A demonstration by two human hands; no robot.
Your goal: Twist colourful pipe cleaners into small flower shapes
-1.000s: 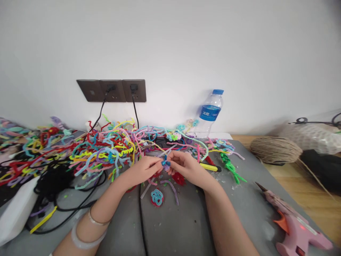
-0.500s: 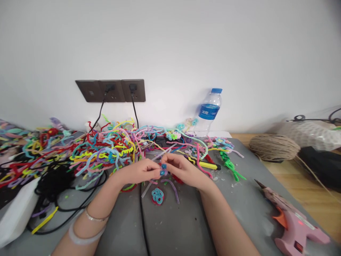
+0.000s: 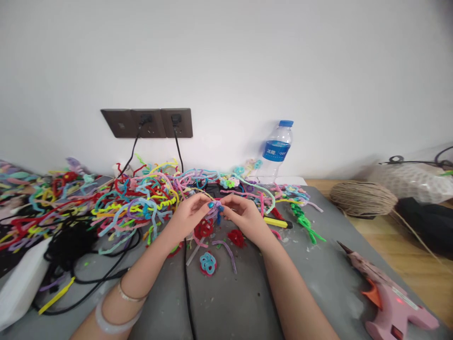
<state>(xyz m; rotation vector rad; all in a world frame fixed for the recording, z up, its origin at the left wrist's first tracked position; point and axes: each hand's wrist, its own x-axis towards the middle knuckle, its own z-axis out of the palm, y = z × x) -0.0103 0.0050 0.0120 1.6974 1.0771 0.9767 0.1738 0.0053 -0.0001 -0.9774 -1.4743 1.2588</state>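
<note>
Between the fingertips of both hands is a small looped piece of purple pipe cleaner (image 3: 214, 211), with a bit of blue hanging under it. My left hand (image 3: 189, 215) pinches it from the left. From the right, my right hand (image 3: 245, 218) pinches it too, thumb against fingers. Just below them lie a red fuzzy flower (image 3: 204, 228) and a second red piece (image 3: 236, 238). Nearer me on the mat are a light-blue looped flower with a red edge (image 3: 207, 263) and a loose purple strip (image 3: 228, 255).
A tangled heap of pipe cleaners (image 3: 141, 198) covers the back left. Black cables (image 3: 188, 293) cross the grey mat (image 3: 233, 307). A pink glue gun (image 3: 389, 297), a ball of twine (image 3: 364, 198), a yellow-handled tool (image 3: 276, 222) and a water bottle (image 3: 278, 150) are at the right.
Both hands have moved slightly up and away from me with the purple piece, and their fingers have shifted on it. The red flowers under them now show more fully.
</note>
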